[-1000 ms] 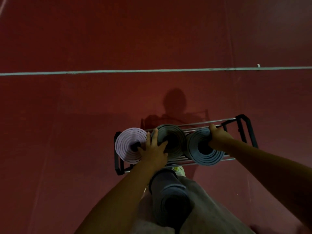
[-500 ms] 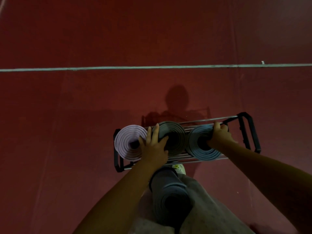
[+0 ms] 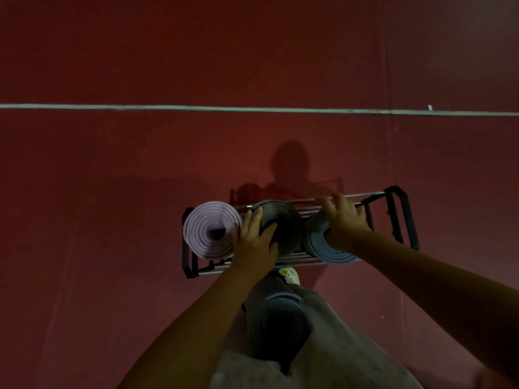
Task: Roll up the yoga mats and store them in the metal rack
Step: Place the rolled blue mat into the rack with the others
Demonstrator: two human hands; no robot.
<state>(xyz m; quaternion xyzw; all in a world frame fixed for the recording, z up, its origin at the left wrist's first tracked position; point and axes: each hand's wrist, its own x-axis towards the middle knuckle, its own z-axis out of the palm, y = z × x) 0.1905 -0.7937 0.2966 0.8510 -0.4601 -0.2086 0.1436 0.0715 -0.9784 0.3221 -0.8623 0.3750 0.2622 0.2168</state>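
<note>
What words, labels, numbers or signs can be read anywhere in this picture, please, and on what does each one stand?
No text can be read.
The small yellowish mark on the white shoe below the metal rack is too small and blurred to read.
The rolled mats, the pink one, the dark one and the blue-grey one, show no print.
The white line on the red floor is only a plain stripe.

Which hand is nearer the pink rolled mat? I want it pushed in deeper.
Left. The left hand touches the pink rolled mat; the right hand rests two rolls away on the blue-grey mat.
</note>
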